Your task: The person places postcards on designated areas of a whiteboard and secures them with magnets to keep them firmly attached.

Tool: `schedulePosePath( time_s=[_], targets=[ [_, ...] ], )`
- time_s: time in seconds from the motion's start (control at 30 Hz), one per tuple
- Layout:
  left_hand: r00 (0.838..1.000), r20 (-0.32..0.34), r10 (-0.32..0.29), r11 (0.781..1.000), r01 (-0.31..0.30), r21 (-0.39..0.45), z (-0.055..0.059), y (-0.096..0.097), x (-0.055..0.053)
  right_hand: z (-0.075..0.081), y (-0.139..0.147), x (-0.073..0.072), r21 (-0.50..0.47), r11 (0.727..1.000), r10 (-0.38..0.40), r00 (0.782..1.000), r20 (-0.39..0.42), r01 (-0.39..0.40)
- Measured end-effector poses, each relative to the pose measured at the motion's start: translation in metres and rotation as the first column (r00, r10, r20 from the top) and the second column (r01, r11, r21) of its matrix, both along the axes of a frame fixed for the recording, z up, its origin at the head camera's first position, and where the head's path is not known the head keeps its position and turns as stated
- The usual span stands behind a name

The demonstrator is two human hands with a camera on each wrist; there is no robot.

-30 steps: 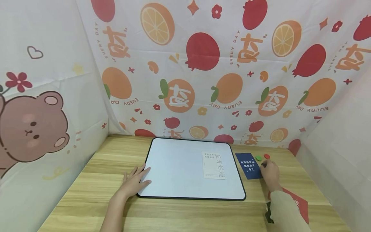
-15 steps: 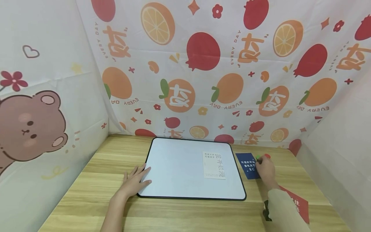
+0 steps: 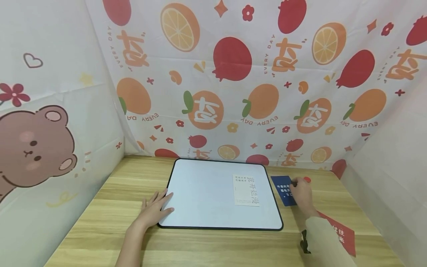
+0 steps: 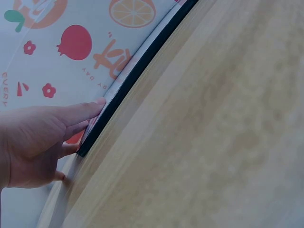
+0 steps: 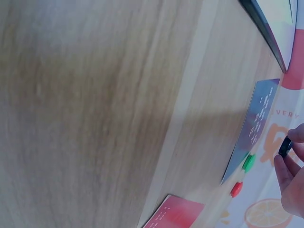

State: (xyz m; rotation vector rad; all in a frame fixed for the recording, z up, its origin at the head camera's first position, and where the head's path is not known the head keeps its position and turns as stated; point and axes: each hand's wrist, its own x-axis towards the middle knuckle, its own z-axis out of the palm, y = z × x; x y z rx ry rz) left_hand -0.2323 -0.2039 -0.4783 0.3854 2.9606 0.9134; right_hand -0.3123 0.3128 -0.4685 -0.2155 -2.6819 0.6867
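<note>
A white whiteboard (image 3: 207,200) with a black rim lies on the table, and a pale printed card (image 3: 246,191) lies on its right part. My left hand (image 3: 155,210) rests on the board's left edge, fingers spread and straight. In the right wrist view, my right hand (image 5: 292,175) pinches a small black magnet (image 5: 285,147) between thumb and fingers, clear of the table. The head view has my right hand over the right edge of a blue card (image 3: 281,191). Beside that card, a green magnet (image 5: 249,163) is hidden in the head view; a red magnet (image 3: 307,180) shows.
A red card (image 3: 343,235) lies at the front right, partly under my right sleeve (image 3: 321,237) in the head view. Wooden table surface (image 3: 213,248) runs along the front. A fruit-print cloth (image 3: 233,85) hangs behind the table, and a bear-print cloth (image 3: 36,144) at the left.
My right hand has moved left and slightly away from me with the black magnet, now overlapping the blue card and covering the green magnet. The left hand stays in place.
</note>
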Motion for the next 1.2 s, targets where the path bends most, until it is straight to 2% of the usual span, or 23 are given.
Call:
schedulePosePath(
  time_s=[0.43, 1.2],
  targets=[
    [1.0, -0.001, 0.004, 1.0, -0.004, -0.003, -0.003, -0.001, 0.001, -0.001, -0.011, -0.004, -0.057, 0.998, 0.008, 0.999, 0.045, -0.005],
    [1.0, 0.0, 0.004, 1.0, -0.004, -0.005, 0.002, 0.0, 0.0, 0.003, -0.033, -0.009, -0.049, 0.993, 0.111, 0.994, -0.008, -0.112]
  ],
)
